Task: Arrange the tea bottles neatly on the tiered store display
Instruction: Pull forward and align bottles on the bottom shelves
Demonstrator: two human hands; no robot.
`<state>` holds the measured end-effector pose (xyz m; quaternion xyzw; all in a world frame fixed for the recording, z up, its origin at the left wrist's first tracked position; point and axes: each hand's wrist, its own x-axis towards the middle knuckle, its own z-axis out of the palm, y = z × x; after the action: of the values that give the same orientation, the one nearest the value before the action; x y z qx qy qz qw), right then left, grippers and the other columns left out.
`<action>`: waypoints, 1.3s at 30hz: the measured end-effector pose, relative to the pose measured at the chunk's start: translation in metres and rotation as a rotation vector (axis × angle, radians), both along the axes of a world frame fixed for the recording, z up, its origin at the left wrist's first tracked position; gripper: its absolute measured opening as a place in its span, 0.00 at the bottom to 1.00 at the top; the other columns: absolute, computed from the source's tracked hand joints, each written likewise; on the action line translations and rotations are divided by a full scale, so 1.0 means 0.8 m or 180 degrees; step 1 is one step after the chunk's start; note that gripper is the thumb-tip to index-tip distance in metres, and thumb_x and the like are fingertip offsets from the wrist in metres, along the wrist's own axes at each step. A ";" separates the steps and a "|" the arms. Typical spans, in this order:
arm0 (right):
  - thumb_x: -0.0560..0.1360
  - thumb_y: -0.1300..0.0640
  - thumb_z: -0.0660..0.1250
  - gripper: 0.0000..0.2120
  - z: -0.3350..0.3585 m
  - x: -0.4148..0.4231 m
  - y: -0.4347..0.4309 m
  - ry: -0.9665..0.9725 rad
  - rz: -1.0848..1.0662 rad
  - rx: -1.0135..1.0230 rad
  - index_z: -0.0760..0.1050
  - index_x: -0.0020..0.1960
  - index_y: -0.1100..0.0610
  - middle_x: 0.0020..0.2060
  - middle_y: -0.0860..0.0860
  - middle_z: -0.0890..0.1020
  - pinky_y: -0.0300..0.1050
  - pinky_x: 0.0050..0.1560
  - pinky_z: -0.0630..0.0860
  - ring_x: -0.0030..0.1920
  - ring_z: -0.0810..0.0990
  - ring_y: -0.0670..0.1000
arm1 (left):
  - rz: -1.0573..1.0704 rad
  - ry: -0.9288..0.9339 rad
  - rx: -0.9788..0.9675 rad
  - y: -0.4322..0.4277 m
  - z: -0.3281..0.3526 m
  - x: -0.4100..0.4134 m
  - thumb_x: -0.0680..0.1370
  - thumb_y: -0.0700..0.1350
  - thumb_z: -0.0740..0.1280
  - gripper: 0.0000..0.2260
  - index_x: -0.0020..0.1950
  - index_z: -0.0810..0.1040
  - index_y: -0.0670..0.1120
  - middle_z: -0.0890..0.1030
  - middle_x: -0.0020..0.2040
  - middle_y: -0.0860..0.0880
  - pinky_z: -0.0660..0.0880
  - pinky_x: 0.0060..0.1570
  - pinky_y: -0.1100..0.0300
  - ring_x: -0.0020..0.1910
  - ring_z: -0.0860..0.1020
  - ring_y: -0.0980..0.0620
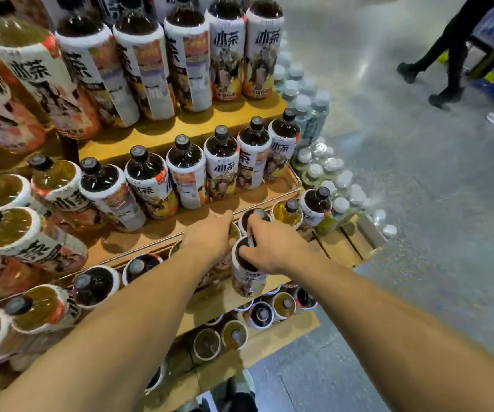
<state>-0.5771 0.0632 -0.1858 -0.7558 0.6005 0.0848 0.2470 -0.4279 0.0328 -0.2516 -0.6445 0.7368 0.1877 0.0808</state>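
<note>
A stepped wooden display [257,108] carries rows of tea bottles with white labels and dark caps. My right hand [272,246] grips the neck of a dark tea bottle [248,278] held upright above the third tier. My left hand [210,236] reaches just left of it, fingers curled round another bottle that it mostly hides. A dark bottle [253,217] and a yellow tea bottle [288,214] stand right behind my hands. The row above [222,162] stands upright along a metal rail.
Clear water bottles [314,114] are stacked along the display's right side. A slatted wooden crate edge [349,242] sticks out at the right of the third tier. Lower tiers hold more bottles [262,315]. A person's legs [444,55] cross the grey floor at the upper right.
</note>
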 end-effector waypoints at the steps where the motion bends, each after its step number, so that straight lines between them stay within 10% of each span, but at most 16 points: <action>1: 0.78 0.44 0.64 0.15 -0.007 -0.002 0.002 -0.0005 -0.0012 0.0028 0.64 0.49 0.54 0.36 0.52 0.74 0.50 0.35 0.72 0.38 0.75 0.56 | 0.0035 0.0031 -0.0003 -0.003 -0.003 -0.003 0.76 0.55 0.66 0.15 0.54 0.63 0.52 0.76 0.50 0.44 0.73 0.41 0.47 0.49 0.78 0.39; 21: 0.79 0.46 0.64 0.23 -0.040 -0.010 -0.007 -0.0064 -0.0226 0.0315 0.65 0.65 0.60 0.54 0.60 0.81 0.53 0.46 0.77 0.53 0.80 0.62 | 0.0069 -0.0074 0.0373 0.095 0.034 -0.015 0.74 0.60 0.63 0.16 0.49 0.64 0.49 0.75 0.38 0.50 0.77 0.35 0.52 0.37 0.76 0.48; 39: 0.79 0.51 0.64 0.20 -0.084 0.079 -0.059 -0.0439 -0.0637 0.0268 0.64 0.66 0.61 0.46 0.56 0.77 0.49 0.35 0.72 0.43 0.77 0.59 | 0.1031 0.0507 0.0225 0.152 0.067 0.063 0.73 0.57 0.65 0.13 0.44 0.64 0.51 0.73 0.35 0.50 0.67 0.31 0.54 0.33 0.73 0.50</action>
<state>-0.5139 0.0161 -0.2531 -0.6851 0.6504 0.0327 0.3264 -0.3774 0.1542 -0.1977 -0.7345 0.6204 0.2745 0.0135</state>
